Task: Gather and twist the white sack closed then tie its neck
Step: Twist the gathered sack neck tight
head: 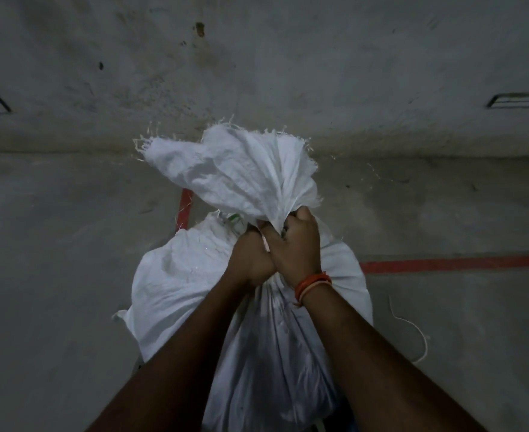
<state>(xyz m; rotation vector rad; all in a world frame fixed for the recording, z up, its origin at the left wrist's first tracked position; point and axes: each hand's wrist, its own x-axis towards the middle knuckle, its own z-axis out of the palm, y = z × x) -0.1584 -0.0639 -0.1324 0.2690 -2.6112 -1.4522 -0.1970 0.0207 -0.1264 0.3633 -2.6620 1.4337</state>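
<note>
White woven sack (194,291) stands full on concrete floor (54,275), centre frame. Left hand (250,260) and right hand (297,244), touching, both clenched round gathered neck (272,219); frayed mouth fans out above. Loose string (413,332) on floor at right.

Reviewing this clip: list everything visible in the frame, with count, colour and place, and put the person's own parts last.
white sack: one, white woven, standing on the floor at centre, its frayed top gathered and fanning out above the hands.
green item: one, green, peeking from the sack's opening; too little shows to identify.
string: one, pale, lying loose on the floor right of the sack.
red lines: two, red, painted on the floor, one right of the sack, one behind it.
floor: one, grey concrete, meeting a grey wall beyond.
wristbands: orange, on the right wrist.
left hand: one, gripping the sack's neck.
right hand: one, gripping the neck beside the left.
</note>
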